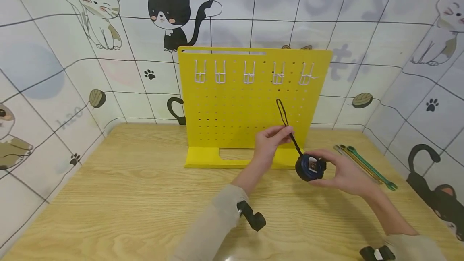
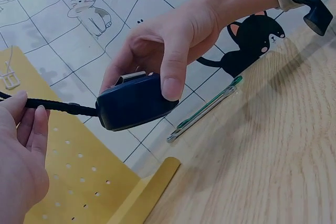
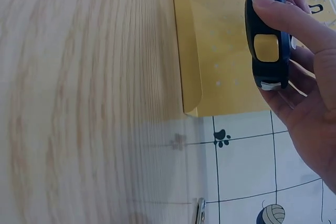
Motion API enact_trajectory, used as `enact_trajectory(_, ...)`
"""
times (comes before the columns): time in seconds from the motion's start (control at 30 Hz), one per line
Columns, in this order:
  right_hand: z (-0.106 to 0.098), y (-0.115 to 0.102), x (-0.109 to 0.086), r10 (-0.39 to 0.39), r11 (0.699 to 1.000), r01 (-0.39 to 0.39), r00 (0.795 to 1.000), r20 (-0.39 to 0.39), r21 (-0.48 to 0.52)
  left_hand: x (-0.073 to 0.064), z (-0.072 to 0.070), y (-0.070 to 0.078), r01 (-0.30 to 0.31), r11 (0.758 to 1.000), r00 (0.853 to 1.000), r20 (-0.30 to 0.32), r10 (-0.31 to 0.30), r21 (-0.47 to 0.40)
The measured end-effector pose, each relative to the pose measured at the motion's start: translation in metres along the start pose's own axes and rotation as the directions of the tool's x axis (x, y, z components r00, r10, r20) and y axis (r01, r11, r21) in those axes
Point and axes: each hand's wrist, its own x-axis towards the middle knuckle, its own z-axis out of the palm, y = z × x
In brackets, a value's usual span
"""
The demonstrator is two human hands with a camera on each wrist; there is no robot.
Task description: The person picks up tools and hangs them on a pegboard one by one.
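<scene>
A dark blue and black tape measure (image 1: 311, 167) is held up off the table in my right hand (image 1: 344, 172), between thumb and fingers. In the right wrist view the tape measure (image 3: 266, 40) shows a yellow button on its side. From its end runs a black wrist strap (image 1: 294, 142), which my left hand (image 1: 268, 144) pinches between thumb and fingertips. The strap's loop stands up past those fingertips. Behind both hands is a yellow pegboard (image 1: 232, 112) with several white hooks (image 1: 249, 72) in a row near its top.
Several wrenches (image 1: 366, 166), one of them green, lie on the wooden table (image 1: 145, 196) to the right of the pegboard. A wall covering (image 1: 232, 3) with printed cats encloses the back and sides.
</scene>
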Motion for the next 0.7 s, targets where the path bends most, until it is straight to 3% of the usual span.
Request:
enact_trajectory(0.37,0.014,-0.004,0.019,-0.027,1.000,0.027,0.999,-0.036,0.011,0.004,-0.016,0.019,-0.022,1.000,0.999,-0.024,0.022,0.001)
enact_trajectory(0.7,0.029,-0.014,0.039,-0.023,0.997,0.026,0.999,-0.049,0.079,0.005,-0.035,0.042,-0.061,0.997,0.998,-0.033,0.062,0.041)
